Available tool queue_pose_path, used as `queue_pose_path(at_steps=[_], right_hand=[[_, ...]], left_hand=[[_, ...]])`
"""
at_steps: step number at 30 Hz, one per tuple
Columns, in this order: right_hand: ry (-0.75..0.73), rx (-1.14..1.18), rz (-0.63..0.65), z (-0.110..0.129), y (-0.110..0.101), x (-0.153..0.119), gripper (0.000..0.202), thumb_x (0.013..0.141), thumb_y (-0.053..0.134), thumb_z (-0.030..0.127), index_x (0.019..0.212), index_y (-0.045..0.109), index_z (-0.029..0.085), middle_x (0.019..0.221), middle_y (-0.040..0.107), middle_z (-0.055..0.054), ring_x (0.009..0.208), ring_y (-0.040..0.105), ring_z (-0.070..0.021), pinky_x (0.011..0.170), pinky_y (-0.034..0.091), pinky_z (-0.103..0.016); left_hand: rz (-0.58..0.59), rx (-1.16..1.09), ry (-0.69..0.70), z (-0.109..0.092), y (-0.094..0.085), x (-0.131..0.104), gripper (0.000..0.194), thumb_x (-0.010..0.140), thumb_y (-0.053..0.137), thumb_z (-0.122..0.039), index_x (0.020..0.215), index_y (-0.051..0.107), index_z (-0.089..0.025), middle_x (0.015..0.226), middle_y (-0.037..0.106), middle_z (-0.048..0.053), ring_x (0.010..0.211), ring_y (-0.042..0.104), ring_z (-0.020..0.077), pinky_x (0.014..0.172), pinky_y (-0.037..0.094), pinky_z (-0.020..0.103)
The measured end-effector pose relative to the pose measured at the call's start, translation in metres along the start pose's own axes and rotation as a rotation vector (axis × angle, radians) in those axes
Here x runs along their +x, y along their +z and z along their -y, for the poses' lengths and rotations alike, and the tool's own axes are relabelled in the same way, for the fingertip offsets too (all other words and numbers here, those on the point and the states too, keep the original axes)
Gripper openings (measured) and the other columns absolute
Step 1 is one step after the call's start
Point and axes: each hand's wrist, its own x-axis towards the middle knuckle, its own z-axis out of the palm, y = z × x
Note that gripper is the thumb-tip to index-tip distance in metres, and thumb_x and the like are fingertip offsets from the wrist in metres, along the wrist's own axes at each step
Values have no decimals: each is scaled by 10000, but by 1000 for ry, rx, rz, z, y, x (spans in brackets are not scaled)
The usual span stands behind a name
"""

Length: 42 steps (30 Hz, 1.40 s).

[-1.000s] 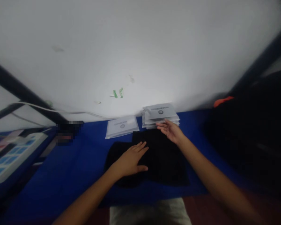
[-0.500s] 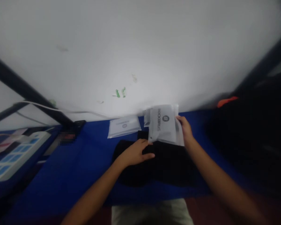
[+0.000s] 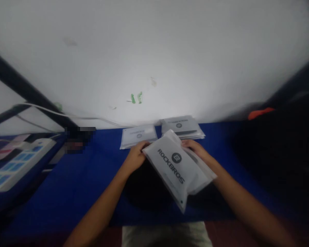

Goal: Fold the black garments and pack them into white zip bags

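A frosted plastic zip bag printed ROCKBROS is held up at a slant in front of me. My left hand grips its left corner, fingertips partly behind it. At its far right edge my right hand is closed on the bag, most fingers hidden beneath. Under the bag lies black cloth, largely covered. Behind, a stack of similar bags rests against the wall, and one more frosted bag lies flat to its left.
A white power strip sits on the blue table at the left. A pale cable runs along the white wall. On the right is a large dark shape with an orange piece.
The bag has come nearer and turned, its print now slanting. My left hand has moved off the black cloth to grip it. The stack behind is now uncovered.
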Motion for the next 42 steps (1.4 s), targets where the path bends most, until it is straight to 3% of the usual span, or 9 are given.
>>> queue_pose_path(at_steps=[3,6,11,14,19,24,27,36,42], right_hand=[[119,82,64,-1,12,-9,202,664,670,328,788,702,171,636,654,1,557,568,-153,576,459,-283],[173,11,191,-2,20,-15,200,650,684,328,757,715,162,578,618,18,499,507,-121,513,402,-249],[130,-116,243,-1,30,-18,164,688,671,311,743,700,159,597,585,34,506,462,-93,484,345,-214],[129,-132,324,-1,36,-16,264,776,652,402,679,609,161,546,475,63,459,376,-63,446,288,-192],[23,-214,317,-4,42,-14,395,852,588,542,723,518,175,621,468,58,529,430,-74,505,341,-195],[-190,-456,284,-6,40,-11,395,913,518,514,721,537,170,665,467,37,607,433,-98,567,358,-224],[-146,-442,353,-7,37,-10,395,917,504,516,720,540,176,632,486,36,559,462,-100,533,375,-225],[-80,-418,531,7,27,-13,382,886,565,495,687,560,169,579,530,38,524,513,-93,512,430,-210],[-48,-375,595,7,27,-13,373,874,592,485,706,598,151,617,586,18,565,566,-101,553,471,-221]], left_hand=[[-49,-396,-230,-1,-7,2,268,813,641,-403,904,704,-159,895,721,60,823,648,210,738,484,295],[102,-655,-348,-4,-6,-1,375,808,633,-502,830,706,-135,783,699,63,693,630,166,629,465,253],[275,-612,-377,-11,8,-9,374,777,708,-496,763,638,-129,617,570,-17,502,479,74,486,347,183],[334,-582,-373,-16,16,-14,394,799,677,-516,748,600,-133,614,532,-26,500,450,72,480,339,184],[445,-492,-287,-20,27,-20,397,848,609,-518,749,585,-134,653,516,-14,549,443,82,501,346,188],[410,-415,-220,-20,32,-20,385,855,590,-493,700,557,-141,640,479,-23,554,407,84,493,328,189],[395,-391,-201,-21,26,-17,373,846,605,-477,686,556,-144,625,480,-28,541,413,81,493,328,186],[6,-493,-346,-2,-45,-2,349,754,707,-477,731,632,-137,538,581,-24,427,493,91,429,355,188],[17,-539,-376,4,-53,-1,341,746,727,-459,714,628,-134,534,602,-19,417,517,92,423,365,184]])
